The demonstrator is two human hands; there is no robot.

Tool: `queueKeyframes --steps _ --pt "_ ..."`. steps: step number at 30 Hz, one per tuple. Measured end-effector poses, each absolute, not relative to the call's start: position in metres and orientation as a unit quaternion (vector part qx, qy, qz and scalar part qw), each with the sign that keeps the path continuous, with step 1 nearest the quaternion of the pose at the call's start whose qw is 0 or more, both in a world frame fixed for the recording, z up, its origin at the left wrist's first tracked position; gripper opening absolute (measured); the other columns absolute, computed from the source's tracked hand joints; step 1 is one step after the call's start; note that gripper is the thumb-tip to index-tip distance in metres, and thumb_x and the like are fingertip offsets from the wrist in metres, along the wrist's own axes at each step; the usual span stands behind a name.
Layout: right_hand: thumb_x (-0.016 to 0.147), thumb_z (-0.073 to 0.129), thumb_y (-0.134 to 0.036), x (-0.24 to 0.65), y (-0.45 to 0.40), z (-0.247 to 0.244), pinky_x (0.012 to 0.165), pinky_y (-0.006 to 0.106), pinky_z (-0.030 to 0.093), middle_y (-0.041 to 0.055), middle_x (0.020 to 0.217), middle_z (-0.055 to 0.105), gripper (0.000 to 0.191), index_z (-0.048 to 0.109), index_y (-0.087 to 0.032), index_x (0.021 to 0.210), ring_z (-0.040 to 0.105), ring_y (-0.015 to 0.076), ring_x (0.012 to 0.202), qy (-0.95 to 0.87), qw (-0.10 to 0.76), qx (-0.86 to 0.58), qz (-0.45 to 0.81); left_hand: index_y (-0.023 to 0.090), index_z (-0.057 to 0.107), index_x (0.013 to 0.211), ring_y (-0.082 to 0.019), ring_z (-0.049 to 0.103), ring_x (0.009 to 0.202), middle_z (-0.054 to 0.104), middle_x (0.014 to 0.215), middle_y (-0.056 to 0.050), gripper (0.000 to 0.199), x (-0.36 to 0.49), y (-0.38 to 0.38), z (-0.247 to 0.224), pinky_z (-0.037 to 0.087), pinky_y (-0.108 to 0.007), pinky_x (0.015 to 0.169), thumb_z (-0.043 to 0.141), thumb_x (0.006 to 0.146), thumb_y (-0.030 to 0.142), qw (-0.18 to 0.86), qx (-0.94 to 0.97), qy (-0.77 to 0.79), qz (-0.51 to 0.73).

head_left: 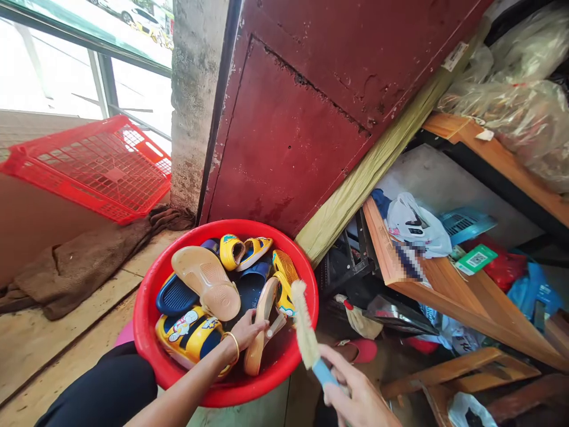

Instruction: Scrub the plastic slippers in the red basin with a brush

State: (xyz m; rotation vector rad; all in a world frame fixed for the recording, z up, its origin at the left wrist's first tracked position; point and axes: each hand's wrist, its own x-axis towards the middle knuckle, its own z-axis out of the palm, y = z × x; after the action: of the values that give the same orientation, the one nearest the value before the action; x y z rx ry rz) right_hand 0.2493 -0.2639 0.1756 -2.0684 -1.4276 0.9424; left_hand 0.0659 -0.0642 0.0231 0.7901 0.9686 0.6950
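Note:
My left hand (249, 333), with a gold bangle at the wrist, reaches into a red basin (146, 320) and grips a beige sandal (254, 356) that stands on its edge and has a clear strap. Over the basin's right rim, my right hand (351, 385) is closed around the blue handle of a scrub brush (305, 326) with pale bristles pointing up. Around the held sandal lie several other shoes: a beige sole-up sandal (207, 281), a yellow cartoon slipper (189, 338), a dark blue slipper (175, 295) and small yellow slippers (231, 251).
A worn red metal door (288, 142) rises behind the basin. On the left are a red plastic crate (111, 172) and a brown sack (84, 255). Wooden shelving (462, 302) with bags stands on the right, and a pink slipper (365, 350) lies beneath it.

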Motion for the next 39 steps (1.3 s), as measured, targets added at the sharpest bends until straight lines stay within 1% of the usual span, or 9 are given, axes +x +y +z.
queueKeyframes --steps 3,5,6,8,15,19,23,30,39 --pt "0.093 0.040 -0.034 0.238 -0.220 0.160 0.054 0.026 0.051 0.0013 0.083 0.072 0.062 0.036 -0.025 0.155 0.065 0.0160 0.057 -0.521 0.244 -0.772 0.271 0.017 0.069 0.095 -0.033 0.065 0.098 0.073 0.088 -0.009 0.041 0.067 -0.069 0.020 0.047 -0.039 0.091 0.081 0.057 0.029 0.720 0.427 0.426 0.344" --pt "0.093 0.041 -0.029 0.223 -0.188 0.146 0.071 0.028 0.056 0.0077 0.103 0.075 0.058 0.045 -0.022 0.151 0.072 0.0196 0.082 -0.560 0.232 -0.776 0.175 0.016 0.066 0.109 -0.030 0.067 0.090 0.074 0.090 -0.008 0.052 0.068 -0.073 0.016 0.050 -0.038 0.085 0.077 0.061 0.034 0.737 0.440 0.382 0.341" --pt "0.092 0.044 -0.027 0.215 -0.173 0.138 0.086 0.030 0.054 0.0108 0.117 0.072 0.056 0.051 -0.020 0.147 0.070 0.0220 0.101 -0.593 0.224 -0.762 0.135 0.016 0.064 0.115 -0.029 0.067 0.087 0.075 0.090 -0.007 0.057 0.068 -0.074 0.015 0.050 -0.038 0.083 0.076 0.063 0.037 0.748 0.447 0.356 0.337" --pt "0.093 0.043 -0.022 0.201 -0.146 0.123 0.099 0.033 0.049 0.0135 0.126 0.069 0.055 0.051 -0.018 0.147 0.065 0.0238 0.116 -0.619 0.195 -0.756 0.084 0.015 0.062 0.121 -0.027 0.067 0.084 0.075 0.089 -0.006 0.062 0.067 -0.075 0.015 0.051 -0.037 0.080 0.073 0.066 0.043 0.755 0.468 0.311 0.337" --pt "0.096 0.039 -0.017 0.197 -0.111 0.104 0.101 0.034 0.049 0.0168 0.125 0.069 0.051 0.052 -0.011 0.145 0.065 0.0242 0.117 -0.599 0.179 -0.780 0.010 0.012 0.069 0.113 -0.030 0.067 0.092 0.076 0.097 -0.011 0.065 0.062 -0.072 0.024 0.051 -0.039 0.087 0.074 0.066 0.056 0.740 0.494 0.294 0.350" --pt "0.096 0.039 -0.016 0.194 -0.137 0.095 0.087 0.033 0.056 0.0139 0.110 0.074 0.056 0.045 -0.018 0.151 0.071 0.0243 0.100 -0.631 0.136 -0.763 -0.036 0.013 0.069 0.112 -0.031 0.068 0.095 0.076 0.100 -0.012 0.064 0.063 -0.074 0.024 0.052 -0.040 0.089 0.076 0.065 0.056 0.739 0.485 0.301 0.357" --pt "0.095 0.039 -0.014 0.190 -0.161 0.088 0.074 0.029 0.058 0.0137 0.118 0.070 0.061 0.036 -0.023 0.156 0.073 0.0228 0.090 -0.686 0.104 -0.719 -0.049 0.015 0.070 0.112 -0.031 0.066 0.101 0.075 0.108 -0.011 0.062 0.059 -0.077 0.029 0.050 -0.040 0.094 0.076 0.066 0.056 0.746 0.477 0.273 0.376" --pt "0.098 0.037 -0.017 0.207 -0.120 0.123 0.085 0.033 0.055 0.0164 0.109 0.072 0.052 0.048 -0.015 0.149 0.071 0.0246 0.098 -0.615 0.135 -0.774 -0.062 0.016 0.069 0.119 -0.031 0.064 0.106 0.075 0.108 -0.010 0.063 0.051 -0.080 0.041 0.049 -0.040 0.097 0.076 0.070 0.055 0.747 0.502 0.252 0.356" --pt "0.097 0.041 -0.019 0.166 -0.187 0.082 0.090 0.034 0.056 0.0140 0.114 0.073 0.056 0.042 -0.020 0.153 0.071 0.0258 0.105 -0.674 0.215 -0.707 0.018 0.018 0.070 0.113 -0.031 0.066 0.106 0.075 0.109 -0.011 0.059 0.042 -0.087 0.035 0.051 -0.041 0.097 0.083 0.064 0.049 0.795 0.400 0.270 0.368"
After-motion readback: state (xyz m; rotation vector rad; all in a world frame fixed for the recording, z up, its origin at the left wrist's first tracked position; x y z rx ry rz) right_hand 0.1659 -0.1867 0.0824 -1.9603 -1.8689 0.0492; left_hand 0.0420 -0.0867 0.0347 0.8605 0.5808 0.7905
